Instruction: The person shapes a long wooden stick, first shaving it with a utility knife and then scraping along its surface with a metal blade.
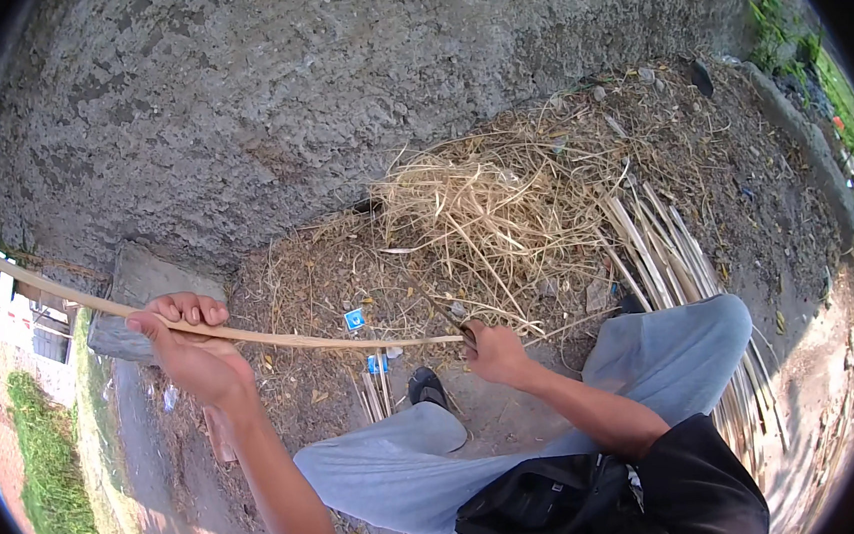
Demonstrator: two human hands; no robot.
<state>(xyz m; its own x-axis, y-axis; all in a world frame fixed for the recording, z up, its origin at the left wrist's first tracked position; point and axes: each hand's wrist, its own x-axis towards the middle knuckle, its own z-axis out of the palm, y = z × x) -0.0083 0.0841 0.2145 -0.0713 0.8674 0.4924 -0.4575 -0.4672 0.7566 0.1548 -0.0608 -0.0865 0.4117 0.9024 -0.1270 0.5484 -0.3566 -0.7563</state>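
A long, pale bamboo strip point(297, 338) runs from the far left edge across to my right hand, bending slightly. My left hand point(198, 350) is around it, palm up, with the fingers curled over and the thumb along its side. My right hand point(496, 353) is closed on a knife, whose thin dark blade point(438, 306) points up and to the left. The strip's right end meets the knife at my right fingers; their exact contact is hidden there.
A heap of pale shavings point(483, 207) lies against the rough grey wall point(333, 94). Split bamboo strips point(651, 249) are bundled by my right leg, with more strips point(375, 397) near my left foot. A stone block point(153, 289) stands left; small blue packets point(354, 319) litter the ground.
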